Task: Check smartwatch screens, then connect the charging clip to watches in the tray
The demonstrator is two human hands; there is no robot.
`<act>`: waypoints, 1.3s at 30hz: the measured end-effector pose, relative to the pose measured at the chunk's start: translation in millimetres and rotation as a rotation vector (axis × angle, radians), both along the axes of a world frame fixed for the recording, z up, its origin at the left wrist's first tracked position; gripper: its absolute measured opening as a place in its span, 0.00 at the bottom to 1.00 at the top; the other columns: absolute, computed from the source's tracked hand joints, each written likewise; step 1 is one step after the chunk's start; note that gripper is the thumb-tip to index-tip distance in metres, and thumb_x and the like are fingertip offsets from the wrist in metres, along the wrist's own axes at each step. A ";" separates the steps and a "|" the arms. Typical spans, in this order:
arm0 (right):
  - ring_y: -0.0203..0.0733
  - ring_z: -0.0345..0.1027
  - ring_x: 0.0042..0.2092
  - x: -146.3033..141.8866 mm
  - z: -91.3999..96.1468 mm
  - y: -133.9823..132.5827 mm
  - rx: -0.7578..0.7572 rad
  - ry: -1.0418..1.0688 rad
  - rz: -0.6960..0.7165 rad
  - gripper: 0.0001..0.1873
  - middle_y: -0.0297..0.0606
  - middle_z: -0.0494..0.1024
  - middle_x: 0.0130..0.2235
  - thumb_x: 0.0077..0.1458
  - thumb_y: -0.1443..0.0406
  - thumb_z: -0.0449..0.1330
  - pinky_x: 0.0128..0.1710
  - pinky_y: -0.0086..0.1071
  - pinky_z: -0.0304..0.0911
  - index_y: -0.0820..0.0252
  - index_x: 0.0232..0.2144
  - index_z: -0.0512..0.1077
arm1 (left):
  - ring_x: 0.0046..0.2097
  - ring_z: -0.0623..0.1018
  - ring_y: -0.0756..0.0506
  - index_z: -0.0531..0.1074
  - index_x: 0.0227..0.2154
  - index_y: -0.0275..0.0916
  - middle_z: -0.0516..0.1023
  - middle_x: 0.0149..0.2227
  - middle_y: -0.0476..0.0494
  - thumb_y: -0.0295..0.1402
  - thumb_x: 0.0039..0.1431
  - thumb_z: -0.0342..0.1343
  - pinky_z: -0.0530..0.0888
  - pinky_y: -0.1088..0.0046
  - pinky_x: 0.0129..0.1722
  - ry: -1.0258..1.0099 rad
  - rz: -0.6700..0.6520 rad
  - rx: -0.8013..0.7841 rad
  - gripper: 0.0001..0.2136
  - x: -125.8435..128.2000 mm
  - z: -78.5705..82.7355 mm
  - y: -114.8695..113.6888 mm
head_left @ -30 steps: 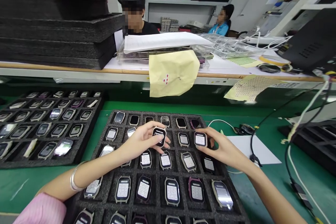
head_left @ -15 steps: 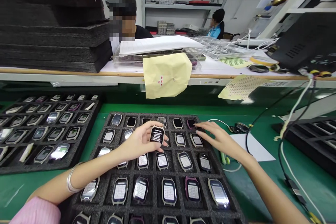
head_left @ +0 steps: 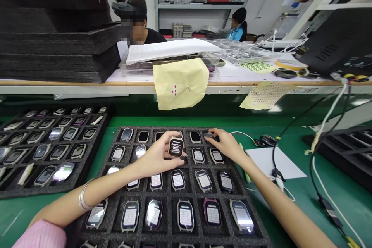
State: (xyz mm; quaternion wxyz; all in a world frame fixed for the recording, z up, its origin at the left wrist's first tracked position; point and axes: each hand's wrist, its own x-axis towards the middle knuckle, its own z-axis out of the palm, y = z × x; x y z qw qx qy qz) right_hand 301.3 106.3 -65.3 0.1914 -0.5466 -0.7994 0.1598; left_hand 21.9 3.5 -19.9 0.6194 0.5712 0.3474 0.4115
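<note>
My left hand [head_left: 155, 157] is closed on a smartwatch body [head_left: 176, 147] with a dark lit screen, held just above the black foam tray [head_left: 112, 178]. That tray holds several watch bodies, most with white lit screens. My right hand [head_left: 225, 145] reaches to the tray's far right corner, where its fingers pinch a dark watch body [head_left: 208, 135] still sitting in its slot.
A second foam tray [head_left: 99, 128] of watch bodies lies at the left. A white paper sheet [head_left: 276, 162], cables [head_left: 316, 155] and a charging puck lie right of the tray. Stacked foam trays [head_left: 58, 42] stand on the raised shelf. Two other people sit beyond.
My right hand set down the white-screened watch body it held and moved up to the tray's far right slot. My left hand kept its watch, whose screen changed.
</note>
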 end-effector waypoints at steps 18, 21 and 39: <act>0.39 0.71 0.26 14.1 24.2 -45.5 -0.282 1.021 -0.133 0.23 0.44 0.79 0.34 0.49 0.52 0.64 0.18 0.25 0.59 0.61 0.41 0.66 | 0.47 0.70 0.36 0.69 0.41 0.34 0.73 0.42 0.35 0.41 0.66 0.42 0.65 0.60 0.44 1.345 -0.026 0.770 0.16 72.0 -25.9 56.4; 0.36 0.69 0.23 8.4 27.9 -58.0 -0.354 1.126 -0.116 0.25 0.45 0.79 0.33 0.48 0.52 0.65 0.16 0.23 0.58 0.64 0.42 0.68 | 0.42 0.73 0.32 0.70 0.36 0.28 0.74 0.37 0.28 0.34 0.65 0.41 0.66 0.60 0.39 1.420 0.013 0.763 0.15 96.5 -38.4 69.2; 0.41 0.72 0.26 -55.0 88.4 -62.7 -0.309 1.450 0.302 0.26 0.38 0.78 0.31 0.46 0.52 0.69 0.18 0.25 0.65 0.59 0.39 0.63 | 0.46 0.77 0.36 0.72 0.44 0.37 0.79 0.40 0.40 0.44 0.45 0.63 0.73 0.63 0.46 0.258 0.034 -0.030 0.23 71.0 -41.3 72.0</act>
